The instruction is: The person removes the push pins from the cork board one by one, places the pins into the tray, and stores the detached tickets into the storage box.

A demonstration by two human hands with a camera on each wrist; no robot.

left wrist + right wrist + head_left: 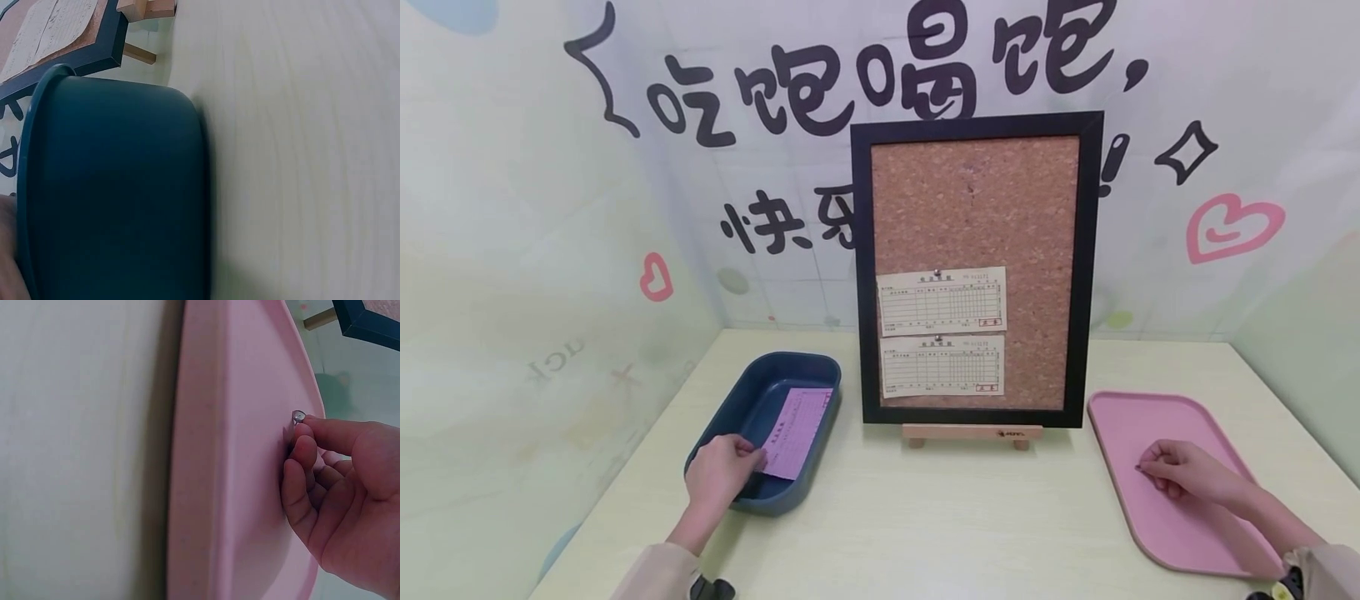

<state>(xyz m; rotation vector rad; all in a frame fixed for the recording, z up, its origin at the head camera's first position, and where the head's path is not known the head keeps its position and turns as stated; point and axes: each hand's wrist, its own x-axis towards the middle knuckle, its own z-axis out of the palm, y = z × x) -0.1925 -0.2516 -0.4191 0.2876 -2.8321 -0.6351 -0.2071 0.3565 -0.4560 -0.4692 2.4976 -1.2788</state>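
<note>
At the left, my left hand (718, 471) reaches over the near rim of a dark blue bin (778, 502) and pinches the near edge of a pink printed slip (797, 429). The slip lies tilted within the bin. In the left wrist view the bin's wall (119, 187) hides nearly all of that hand. Over a pink tray (1157, 408) at the right, my right hand (1195, 475) holds a small silver thumbtack (299, 416) between thumb and forefinger, its other fingers curled. Whether the fingers touch the tray is unclear.
Between bin and tray, a black-framed corkboard (977, 208) leans on a small wooden easel (973, 432). Two cream slips, an upper one (943, 300) and a lower one (943, 367), are tacked to its lower left. A printed cloth backdrop (790, 275) hangs behind the table.
</note>
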